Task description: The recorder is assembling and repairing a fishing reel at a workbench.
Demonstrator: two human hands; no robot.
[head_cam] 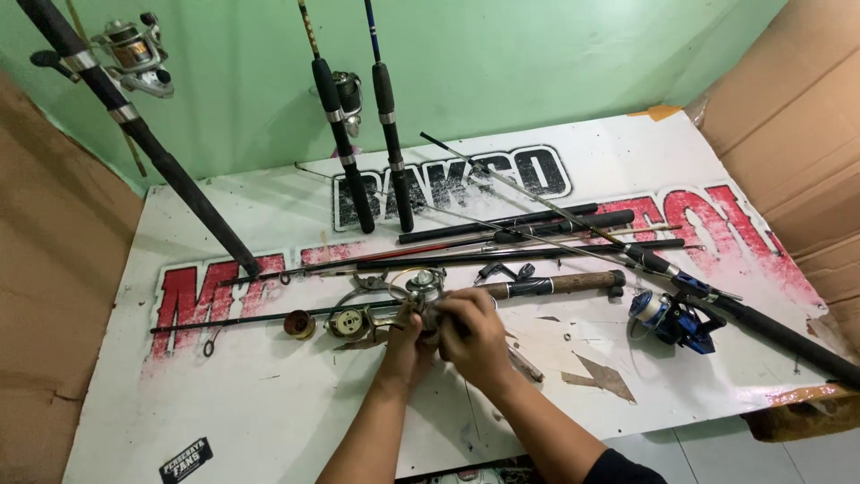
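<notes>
My left hand [405, 345] and my right hand [472, 336] meet over the middle of the white board [269, 403], both closed around a small metal fishing reel [425, 294] whose top pokes out above my fingers. To the left of my hands lie a round metal reel part [351, 324] and a small brass spool [299, 324]. A rod with a brown cork handle [564, 283] lies just right of the reel.
Several fishing rods [537, 229] lie across the board. Others lean on the green wall, one carrying a silver reel [134, 54]. A rod with a blue reel [670, 318] lies at right. Cardboard sheets [788, 116] flank both sides.
</notes>
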